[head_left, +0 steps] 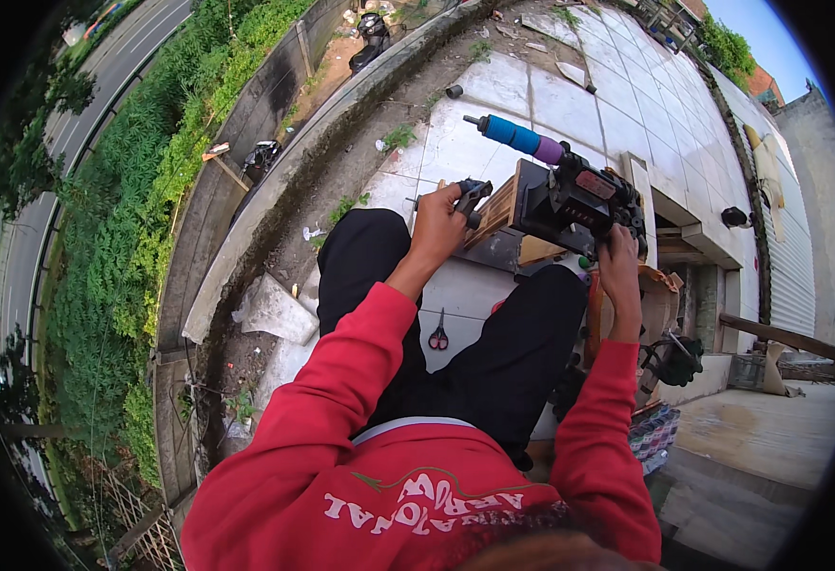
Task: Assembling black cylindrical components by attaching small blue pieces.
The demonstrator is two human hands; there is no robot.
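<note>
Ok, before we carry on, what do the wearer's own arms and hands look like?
The left sleeve and right sleeve are long, red and loose, with no print visible on them. Both stop short of the wrists. The left hand and right hand are bare: no gloves, and I can make out no watch or cable.

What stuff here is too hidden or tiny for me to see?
All in the head view:
- Black handle-like part: partly covered by the left hand.
- Black machine: partly covered by the right hand; its markings are too small.
- Road: cut off by the dark round edge.
</note>
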